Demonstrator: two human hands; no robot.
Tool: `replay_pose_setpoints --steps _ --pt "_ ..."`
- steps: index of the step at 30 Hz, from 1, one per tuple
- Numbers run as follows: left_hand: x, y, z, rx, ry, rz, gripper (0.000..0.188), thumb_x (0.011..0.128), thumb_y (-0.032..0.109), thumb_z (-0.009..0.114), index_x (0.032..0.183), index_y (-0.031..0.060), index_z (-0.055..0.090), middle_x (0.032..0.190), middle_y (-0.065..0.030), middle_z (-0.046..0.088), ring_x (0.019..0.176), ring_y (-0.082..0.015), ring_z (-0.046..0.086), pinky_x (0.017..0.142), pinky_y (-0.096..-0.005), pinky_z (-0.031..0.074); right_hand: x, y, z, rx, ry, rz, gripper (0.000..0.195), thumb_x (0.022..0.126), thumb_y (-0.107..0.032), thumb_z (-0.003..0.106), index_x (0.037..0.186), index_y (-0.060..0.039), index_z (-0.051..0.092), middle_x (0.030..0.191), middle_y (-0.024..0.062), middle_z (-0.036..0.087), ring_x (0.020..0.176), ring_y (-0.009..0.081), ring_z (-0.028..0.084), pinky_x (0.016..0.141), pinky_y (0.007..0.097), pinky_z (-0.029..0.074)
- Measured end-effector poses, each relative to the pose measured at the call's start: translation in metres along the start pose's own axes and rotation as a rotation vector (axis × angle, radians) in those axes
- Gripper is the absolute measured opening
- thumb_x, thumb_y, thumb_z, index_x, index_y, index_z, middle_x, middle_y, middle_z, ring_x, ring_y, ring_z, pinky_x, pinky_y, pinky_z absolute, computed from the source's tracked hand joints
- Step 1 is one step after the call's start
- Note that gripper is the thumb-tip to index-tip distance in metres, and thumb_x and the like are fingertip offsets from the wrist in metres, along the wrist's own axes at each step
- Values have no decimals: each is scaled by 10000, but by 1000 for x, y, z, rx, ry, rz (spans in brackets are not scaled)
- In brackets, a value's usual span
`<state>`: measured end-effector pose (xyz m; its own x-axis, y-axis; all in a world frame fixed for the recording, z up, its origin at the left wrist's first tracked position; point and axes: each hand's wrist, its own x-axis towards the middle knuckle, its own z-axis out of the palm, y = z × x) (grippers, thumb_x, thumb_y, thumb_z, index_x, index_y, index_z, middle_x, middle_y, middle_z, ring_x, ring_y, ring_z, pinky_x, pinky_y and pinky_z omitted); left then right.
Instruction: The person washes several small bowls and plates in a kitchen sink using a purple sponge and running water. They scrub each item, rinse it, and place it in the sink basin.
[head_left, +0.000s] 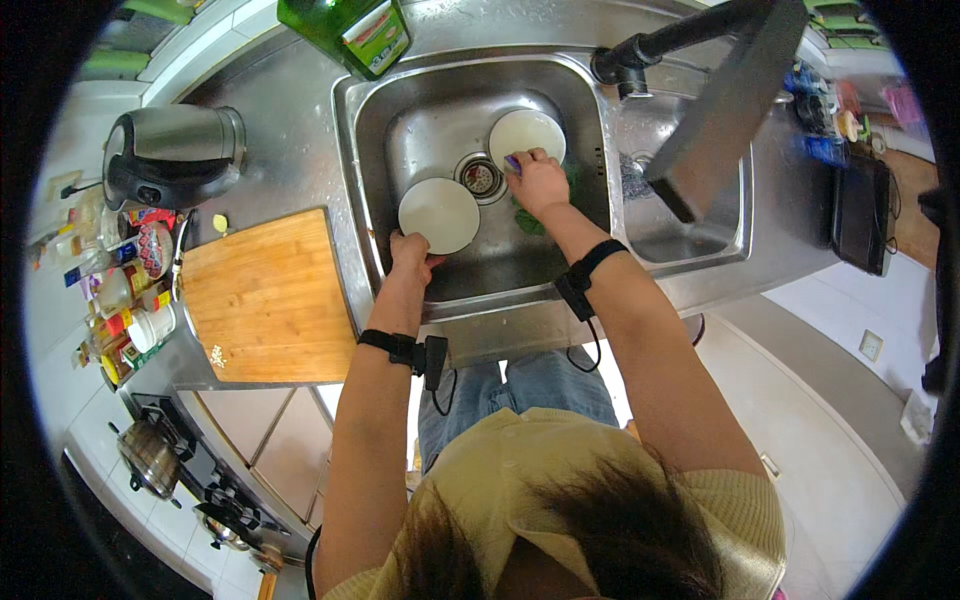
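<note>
In the steel sink basin (420, 135), my left hand (411, 255) grips the near-left rim of a round white dish (439, 216). My right hand (541, 184) lies at the near edge of a second white dish (527, 135), farther back and to the right. Its fingers close on a small purple item (513, 163), mostly hidden by the hand, against that dish. Whether the dishes are plates or shallow bowls is hard to tell. Green leaves (529, 220) lie on the basin floor under my right wrist. Between the dishes sits the drain strainer (481, 178), holding some reddish bits.
A black faucet (630, 60) and a dark bar-shaped object (727, 112) overhang the smaller right basin (675, 232). Behind the sink stands a green detergent bottle (352, 34). To the left are an electric kettle (176, 157), a wooden cutting board (270, 300) and several jars (124, 289).
</note>
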<state>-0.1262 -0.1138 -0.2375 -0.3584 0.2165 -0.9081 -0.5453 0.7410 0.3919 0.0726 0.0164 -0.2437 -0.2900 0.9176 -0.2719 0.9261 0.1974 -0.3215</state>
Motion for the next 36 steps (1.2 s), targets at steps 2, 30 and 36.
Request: replay_pose_setpoints --steps 2,30,36 --pt "4 -4 -1 -34 39 0 622 859 -13 477 1429 30 234 1322 -225 447 1003 -352 609 744 -536 537 1 -3 3 -133 -47 -70 460 825 -327 690 1239 -153 592 1198 120 575 990 348 623 870 448 506" --pt "-86 3 30 -18 -101 134 331 818 86 559 1145 84 609 906 -40 624 772 -148 623 662 -293 445 7 39 52 -129 28 -361 400 829 -85 579 1224 -150 581 1047 77 656 861 304 679 713 405 565" --pt "-92 8 46 -48 -226 89 341 841 103 537 1176 79 595 950 -61 635 821 -172 641 696 -306 475 14 43 27 -23 -235 -309 405 863 -108 559 1258 -191 589 1098 108 658 946 320 662 801 432 545"
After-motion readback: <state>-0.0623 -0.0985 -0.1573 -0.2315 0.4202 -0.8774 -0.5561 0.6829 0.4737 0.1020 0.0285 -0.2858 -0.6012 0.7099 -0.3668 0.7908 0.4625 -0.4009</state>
